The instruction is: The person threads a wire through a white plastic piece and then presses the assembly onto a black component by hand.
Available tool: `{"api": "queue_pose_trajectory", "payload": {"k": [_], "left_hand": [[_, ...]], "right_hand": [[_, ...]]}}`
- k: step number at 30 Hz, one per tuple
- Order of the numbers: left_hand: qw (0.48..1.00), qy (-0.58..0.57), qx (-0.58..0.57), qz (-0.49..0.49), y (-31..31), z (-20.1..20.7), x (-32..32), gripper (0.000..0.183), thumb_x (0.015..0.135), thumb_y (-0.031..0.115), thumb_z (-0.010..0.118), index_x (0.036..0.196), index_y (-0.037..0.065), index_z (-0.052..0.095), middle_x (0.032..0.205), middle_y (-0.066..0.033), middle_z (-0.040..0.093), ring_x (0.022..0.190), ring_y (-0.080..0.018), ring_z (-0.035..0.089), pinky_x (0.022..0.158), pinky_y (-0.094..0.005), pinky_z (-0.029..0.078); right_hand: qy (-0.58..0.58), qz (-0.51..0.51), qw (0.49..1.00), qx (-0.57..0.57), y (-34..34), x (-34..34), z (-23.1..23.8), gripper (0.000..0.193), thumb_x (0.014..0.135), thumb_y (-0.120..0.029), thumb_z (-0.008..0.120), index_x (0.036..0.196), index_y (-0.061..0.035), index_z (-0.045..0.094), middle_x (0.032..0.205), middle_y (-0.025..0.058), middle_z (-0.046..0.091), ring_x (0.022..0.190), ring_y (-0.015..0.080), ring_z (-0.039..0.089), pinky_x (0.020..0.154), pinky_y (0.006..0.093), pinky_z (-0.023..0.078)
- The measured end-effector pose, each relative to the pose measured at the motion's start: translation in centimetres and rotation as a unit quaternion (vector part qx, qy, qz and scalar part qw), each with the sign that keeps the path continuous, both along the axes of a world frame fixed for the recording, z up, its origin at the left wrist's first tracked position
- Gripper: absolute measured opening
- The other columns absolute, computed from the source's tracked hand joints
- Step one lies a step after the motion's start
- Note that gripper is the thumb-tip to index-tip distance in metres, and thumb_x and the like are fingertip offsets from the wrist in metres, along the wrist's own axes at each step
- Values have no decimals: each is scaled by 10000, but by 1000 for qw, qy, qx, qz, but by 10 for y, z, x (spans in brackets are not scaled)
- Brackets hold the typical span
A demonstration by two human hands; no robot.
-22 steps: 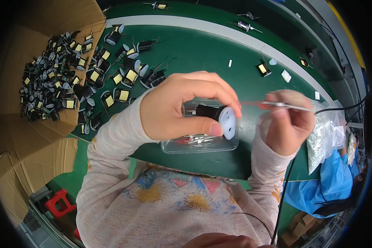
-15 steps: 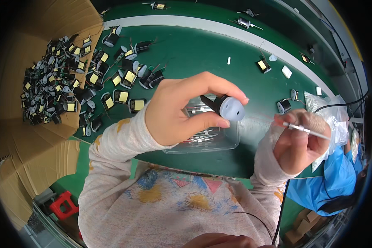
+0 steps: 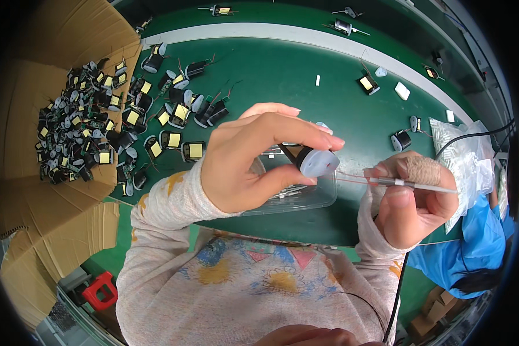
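My left hand (image 3: pixel 242 158) pinches a black cylindrical housing with a grey round cap (image 3: pixel 320 164) between thumb and fingers. The cap faces right, and thin reddish wires (image 3: pixel 352 177) run between it and a slim grey-and-white rod (image 3: pixel 409 184). That rod lies in the closed fingers of my right hand (image 3: pixel 406 207), its pale end pointing right. A beige wrap covers one right finger. Below the housing stands a clear plastic tray (image 3: pixel 323 201) with several slim rods inside, partly hidden by my left hand.
At left, a cardboard box (image 3: pixel 17 109) holds a heap of black parts with grey caps and yellow pads. More such parts (image 3: pixel 170 139) lie beside it on the green table (image 3: pixel 271 69). A bag of white pieces (image 3: pixel 461 150) and a black cable (image 3: pixel 473 135) are at right.
My right hand has come slightly down, and the rod lies more level. The housing has turned and dropped a little in my left hand. The view has shifted slightly.
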State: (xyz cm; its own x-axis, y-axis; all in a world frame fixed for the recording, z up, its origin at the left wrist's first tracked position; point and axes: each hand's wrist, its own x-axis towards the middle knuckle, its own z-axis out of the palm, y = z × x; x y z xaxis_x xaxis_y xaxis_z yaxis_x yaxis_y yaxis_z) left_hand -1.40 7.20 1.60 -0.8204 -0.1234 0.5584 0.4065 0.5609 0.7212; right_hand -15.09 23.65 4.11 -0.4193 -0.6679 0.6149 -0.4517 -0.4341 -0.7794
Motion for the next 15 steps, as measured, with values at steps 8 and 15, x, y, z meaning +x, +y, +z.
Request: {"api": "queue_pose_trajectory", "payload": {"k": [8, 15], "left_hand": [[1000, -13, -4, -3, 2, 4, 3, 359, 744, 68, 711, 1017, 44, 479, 966, -179, 662, 990, -311, 621, 960, -456, 334], [1000, -1, -27, 14, 1, 4, 3, 351, 749, 86, 717, 1008, 49, 484, 957, -175, 664, 988, -306, 621, 959, -454, 337]], "right_hand": [[-28, -37, 999, 2, -2, 8, 0, 203, 767, -77, 630, 872, 65, 529, 674, 190, 575, 574, 234, 587, 524, 290, 482], [136, -23, 990, -30, -2, 0, 5, 172, 752, -54, 644, 811, 81, 555, 690, 210, 612, 581, 234, 594, 534, 287, 483]]}}
